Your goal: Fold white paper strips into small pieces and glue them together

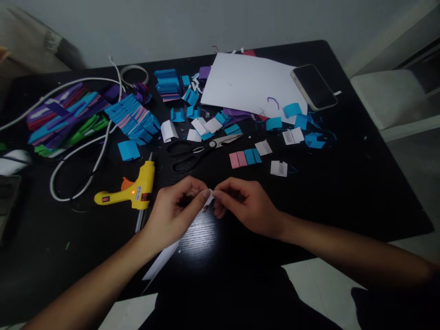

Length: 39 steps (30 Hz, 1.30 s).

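My left hand point(177, 206) is closed in a pinch on a white paper strip point(164, 260), whose long tail runs down toward the table's near edge. At the strip's upper end, the thumb and forefinger of my right hand point(245, 201) are pinched together on its tip. The fingers cover most of that end. Just beyond the hands lie black-handled scissors point(202, 149), partly open, and a joined row of pink and blue folded paper pieces point(245, 158). Left of my left hand rests a yellow hot glue gun point(142, 183), its orange light on.
Folded blue and white pieces are scattered past the scissors. White sheets point(244, 82) and a phone point(314, 87) lie at the back right. Bundled coloured strips point(68, 114), a stack of blue folded paper point(134, 119) and a looping white cable point(53, 176) occupy the left.
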Each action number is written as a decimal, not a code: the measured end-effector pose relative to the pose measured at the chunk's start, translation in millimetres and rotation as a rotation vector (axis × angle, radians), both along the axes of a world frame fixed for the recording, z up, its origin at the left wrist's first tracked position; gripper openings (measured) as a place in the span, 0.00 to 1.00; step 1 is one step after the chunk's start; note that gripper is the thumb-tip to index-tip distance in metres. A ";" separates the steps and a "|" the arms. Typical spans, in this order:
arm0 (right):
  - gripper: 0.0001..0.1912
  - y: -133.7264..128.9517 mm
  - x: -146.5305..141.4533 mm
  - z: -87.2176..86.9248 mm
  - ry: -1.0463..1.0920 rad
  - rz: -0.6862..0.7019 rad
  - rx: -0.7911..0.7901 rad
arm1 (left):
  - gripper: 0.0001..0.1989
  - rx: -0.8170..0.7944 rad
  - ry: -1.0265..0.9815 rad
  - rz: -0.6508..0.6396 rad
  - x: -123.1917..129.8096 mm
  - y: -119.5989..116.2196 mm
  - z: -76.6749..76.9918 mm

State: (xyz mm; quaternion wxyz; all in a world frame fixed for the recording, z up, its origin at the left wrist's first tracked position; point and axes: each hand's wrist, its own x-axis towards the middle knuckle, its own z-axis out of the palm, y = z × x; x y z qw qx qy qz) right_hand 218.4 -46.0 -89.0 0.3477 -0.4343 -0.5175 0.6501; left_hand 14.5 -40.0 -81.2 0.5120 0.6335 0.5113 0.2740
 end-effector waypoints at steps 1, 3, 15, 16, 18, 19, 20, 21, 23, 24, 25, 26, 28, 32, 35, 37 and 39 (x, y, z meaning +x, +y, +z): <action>0.14 -0.1 0.1 -0.1 -0.001 -0.002 0.003 | 0.11 0.009 0.004 -0.001 0.0 -0.4 -0.3; 0.14 -0.4 0.4 -0.9 -0.004 -0.006 0.013 | 0.11 0.030 0.008 -0.004 0.1 -0.5 -0.7; 0.12 -1.1 -0.2 -0.1 0.019 -0.001 0.004 | 0.09 0.146 0.035 -0.040 -1.7 -0.2 -0.6; 0.12 -1.1 -0.2 0.3 0.028 -0.011 0.007 | 0.09 0.123 0.030 -0.029 -1.8 -0.3 -0.2; 0.10 -1.3 0.0 0.3 0.040 -0.042 0.026 | 0.10 0.078 0.015 0.002 -1.6 0.1 1.3; 0.08 -1.6 0.1 0.0 0.044 -0.059 0.043 | 0.11 0.061 0.004 0.012 -1.2 0.5 2.2; 0.08 -2.0 0.1 -0.4 0.045 -0.075 0.060 | 0.11 0.048 -0.008 0.017 -0.5 1.0 3.1; 0.09 -2.5 0.1 -0.9 0.047 -0.091 0.078 | 0.11 0.041 -0.022 0.018 0.2 1.5 4.0; 0.12 -3.3 0.0 -1.7 0.053 -0.109 0.102 | 0.11 0.033 -0.044 0.011 1.7 2.2 5.3; 0.12 -3.6 -0.1 -2.0 0.058 -0.114 0.110 | 0.11 0.029 -0.052 0.005 2.4 2.3 5.7; 0.11 -3.7 -0.2 -2.0 0.063 -0.115 0.115 | 0.10 0.026 -0.060 0.003 2.9 2.2 6.0; 0.09 -3.6 -0.3 -1.8 0.069 -0.116 0.118 | 0.10 0.023 -0.068 0.003 3.3 2.1 6.2; 0.06 -2.9 -0.5 -0.8 0.079 -0.118 0.117 | 0.09 0.010 -0.089 0.007 3.6 1.7 6.4; 0.05 -0.6 -0.8 2.7 0.088 -0.146 0.079 | 0.08 -0.090 -0.178 -0.002 3.7 1.0 7.3; 0.06 0.4 -1.0 4.8 0.093 -0.156 0.052 | 0.07 -0.172 -0.245 -0.001 4.1 1.0 7.4; 0.06 0.5 -0.9 5.5 0.101 -0.155 0.036 | 0.08 -0.189 -0.266 0.001 4.4 1.5 6.9; 0.06 0.5 -0.6 5.5 0.107 -0.153 0.022 | 0.08 -0.193 -0.273 0.001 4.9 2.3 6.2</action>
